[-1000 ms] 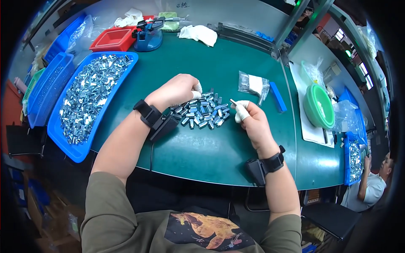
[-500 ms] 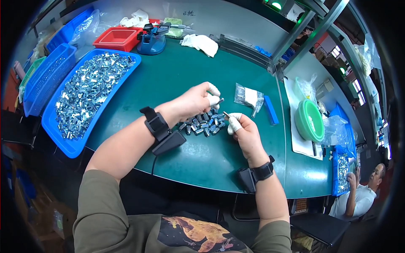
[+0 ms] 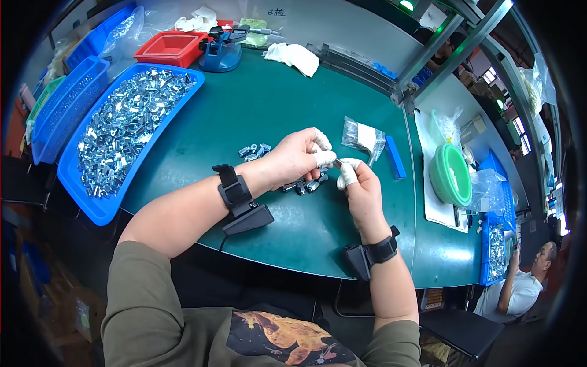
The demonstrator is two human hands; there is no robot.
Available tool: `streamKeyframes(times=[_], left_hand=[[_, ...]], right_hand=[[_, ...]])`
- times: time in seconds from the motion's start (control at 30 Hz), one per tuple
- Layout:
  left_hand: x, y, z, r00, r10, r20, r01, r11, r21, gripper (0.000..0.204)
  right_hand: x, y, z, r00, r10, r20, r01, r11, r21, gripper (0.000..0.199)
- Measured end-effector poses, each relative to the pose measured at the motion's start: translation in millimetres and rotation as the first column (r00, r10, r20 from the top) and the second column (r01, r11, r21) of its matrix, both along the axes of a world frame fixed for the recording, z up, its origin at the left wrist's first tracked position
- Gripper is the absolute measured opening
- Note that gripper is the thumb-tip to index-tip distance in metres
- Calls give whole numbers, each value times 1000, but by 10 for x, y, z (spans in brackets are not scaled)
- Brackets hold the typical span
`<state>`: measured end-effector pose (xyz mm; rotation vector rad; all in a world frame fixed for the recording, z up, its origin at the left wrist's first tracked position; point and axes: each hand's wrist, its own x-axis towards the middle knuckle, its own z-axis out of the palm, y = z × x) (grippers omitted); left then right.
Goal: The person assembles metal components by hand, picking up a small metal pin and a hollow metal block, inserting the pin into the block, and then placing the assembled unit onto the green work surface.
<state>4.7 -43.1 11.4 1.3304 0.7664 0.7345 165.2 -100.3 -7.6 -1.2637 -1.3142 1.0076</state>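
Metal, slim piece [image 3: 338, 163] between my hands | right hand [image 3: 365, 196]: thumb and finger pinching it | left hand [image 3: 293, 160]: capped fingertips at its far end, can't tell if gripping | long axis seems to slant from left fingertips to right | loose metal parts [image 3: 301, 187] below left hand, nearer it than right

The left hand [image 3: 295, 159], which a second ago worked the left edge of the metal pieces [image 3: 312, 185] and then rose clear of the right hand [image 3: 365, 191], now meets it, the two grips together. The slim metal pin [image 3: 337, 163] that poked free of the right grip now reaches the left one, perhaps touching something there. The left hand covers the pile's middle, splitting what shows into two clusters.
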Motion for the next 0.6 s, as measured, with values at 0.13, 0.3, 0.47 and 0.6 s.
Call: streamKeyframes(times=[0.13,0.3,0.47,0.6], left_hand=[[-24,0,-8,999,-40,-30,41,998,43,15],[-60,-16,-59,994,-80,-75,108,831,546,16],[-57,-95,76,999,-23,-22,32,801,598,19],[-88,-163,146,1000,-11,-20,21,789,615,21]], right_hand=[[49,-28,1,998,59,-1,-59,997,-50,17],[124,-34,109,964,156,-217,-222,919,-326,23],[135,-64,106,930,151,-337,-264,909,-323,28],[167,-27,93,823,270,-500,-418,884,-209,29]])
